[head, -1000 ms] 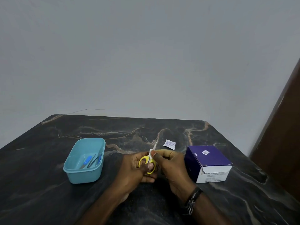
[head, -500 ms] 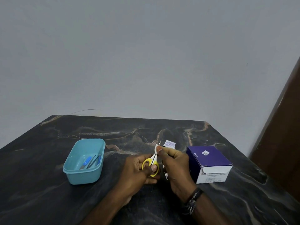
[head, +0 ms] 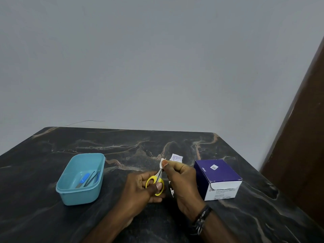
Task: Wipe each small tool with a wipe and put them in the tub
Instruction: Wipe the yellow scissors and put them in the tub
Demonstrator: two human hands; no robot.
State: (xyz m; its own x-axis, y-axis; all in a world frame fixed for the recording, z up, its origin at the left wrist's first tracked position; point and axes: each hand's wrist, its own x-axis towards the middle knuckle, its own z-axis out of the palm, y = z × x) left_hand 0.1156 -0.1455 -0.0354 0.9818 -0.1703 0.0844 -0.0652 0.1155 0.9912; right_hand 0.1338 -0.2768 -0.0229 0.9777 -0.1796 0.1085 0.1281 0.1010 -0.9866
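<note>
Two hands on it: our left hand [head: 140,187] grips the yellow-handled small scissors [head: 156,184] by the loops, right hand [head: 182,179] pinches the white wipe [head: 162,163] round the blade tip. Wipe has slid up from handle end since a second ago. Teal plastic tub [head: 79,193] left of us already holds a few tools; scissors left. Torn white sachet [head: 176,158] beyond, purple-and-white cardboard box [head: 218,178] right
</note>
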